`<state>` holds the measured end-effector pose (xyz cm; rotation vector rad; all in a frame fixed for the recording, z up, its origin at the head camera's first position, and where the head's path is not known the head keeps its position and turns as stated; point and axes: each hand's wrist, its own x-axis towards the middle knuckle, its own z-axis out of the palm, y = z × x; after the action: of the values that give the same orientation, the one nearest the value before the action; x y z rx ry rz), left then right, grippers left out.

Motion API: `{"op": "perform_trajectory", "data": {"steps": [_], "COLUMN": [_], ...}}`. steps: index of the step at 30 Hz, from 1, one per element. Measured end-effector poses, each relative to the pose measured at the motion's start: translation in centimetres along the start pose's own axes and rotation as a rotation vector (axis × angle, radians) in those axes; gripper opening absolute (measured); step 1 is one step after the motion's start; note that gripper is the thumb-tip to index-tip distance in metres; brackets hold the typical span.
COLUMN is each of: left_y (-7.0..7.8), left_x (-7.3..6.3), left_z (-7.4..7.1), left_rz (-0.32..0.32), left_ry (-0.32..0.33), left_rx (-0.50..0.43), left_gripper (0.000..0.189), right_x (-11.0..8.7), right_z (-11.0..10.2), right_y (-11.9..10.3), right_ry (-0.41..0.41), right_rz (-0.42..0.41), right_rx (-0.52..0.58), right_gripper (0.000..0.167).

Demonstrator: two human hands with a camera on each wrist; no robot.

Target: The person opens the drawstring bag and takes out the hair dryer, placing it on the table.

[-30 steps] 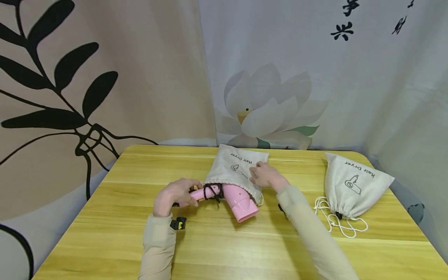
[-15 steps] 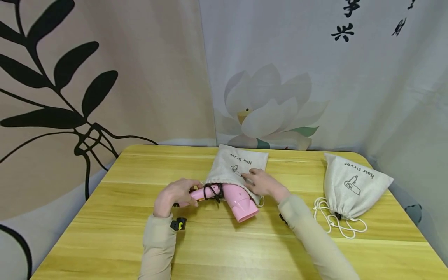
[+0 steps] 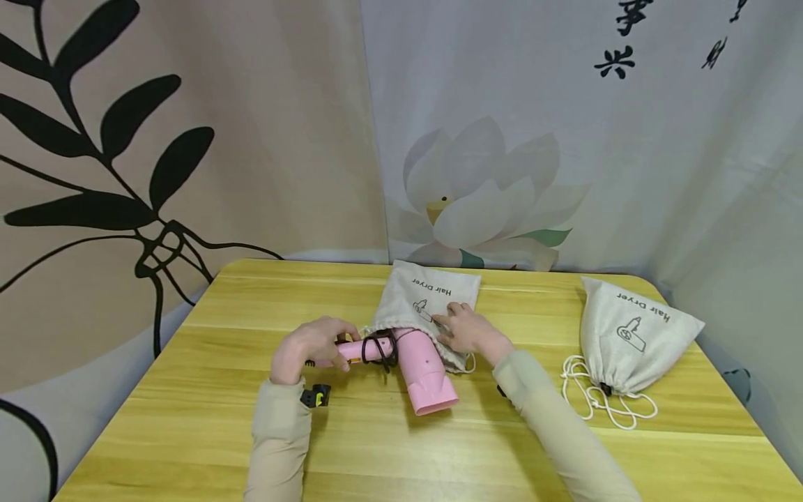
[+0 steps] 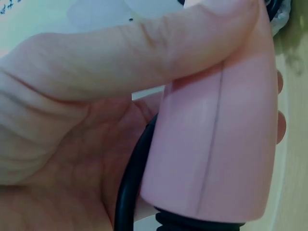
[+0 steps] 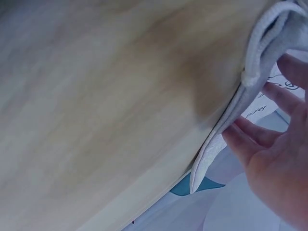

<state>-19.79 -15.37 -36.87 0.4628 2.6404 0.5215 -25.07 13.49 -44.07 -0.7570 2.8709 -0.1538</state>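
A pink hair dryer [image 3: 425, 376] lies at the mouth of a white drawstring bag [image 3: 433, 289] printed "Hair Dryer". Its nozzle points toward the near edge, and part of its body is hidden under the bag's rim. My left hand [image 3: 314, 345] grips the pink handle [image 4: 216, 144], thumb across the top and fingertips showing on the far side. A black cord [image 3: 381, 351] is wound round the handle close to the bag. My right hand [image 3: 467, 329] rests on the bag's right side with fingers spread and extended over the cloth, as the right wrist view [image 5: 274, 130] also shows.
A second bag [image 3: 633, 338], bulging and drawn closed, lies at the table's right, its white cords [image 3: 605, 397] loose beside it. The wooden table [image 3: 389, 453] ends at a printed curtain [image 3: 282, 139] behind.
My right hand has slid left and nearer across the bag. The hair dryer has come slightly out toward the near left, its nozzle swinging nearer, as my left hand shifts left.
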Motion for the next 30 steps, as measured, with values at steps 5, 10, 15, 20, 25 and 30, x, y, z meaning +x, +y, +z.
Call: {"op": "perform_trajectory", "data": {"steps": [5,10,15,20,25,30], "left_y": [0.0,-0.2,-0.6,-1.1,-1.5,-1.9], "left_x": [-0.3,-0.6,-1.1,-1.5,-1.8,-1.6], "left_z": [-0.2,-0.6,-1.1,-1.5,-1.9,-2.0], "left_rz": [-0.002,0.021,0.082,0.13,0.13,0.119], "left_ry": [-0.021,-0.023,-0.018,-0.011,-0.008,0.031], "left_rx": [-0.029,-0.082,-0.103,-0.101,-0.223,-0.245], "left_gripper": [0.046,0.05,0.05,0.047,0.047,0.047], "right_x": [-0.1,-0.2,-0.2,-0.3,-0.3,-0.3], "right_z": [0.0,0.1,0.2,0.2,0.4,0.6], "right_y": [0.0,0.1,0.2,0.2,0.3,0.4], "right_ry": [0.006,0.011,0.013,0.02,0.035,0.037], "right_rz": [-0.01,-0.013,-0.017,-0.024,-0.025,-0.031], "right_rx": [0.002,-0.006,-0.008,-0.015,-0.014,-0.018], "right_gripper": [0.048,0.048,0.048,0.048,0.048,0.048]}}
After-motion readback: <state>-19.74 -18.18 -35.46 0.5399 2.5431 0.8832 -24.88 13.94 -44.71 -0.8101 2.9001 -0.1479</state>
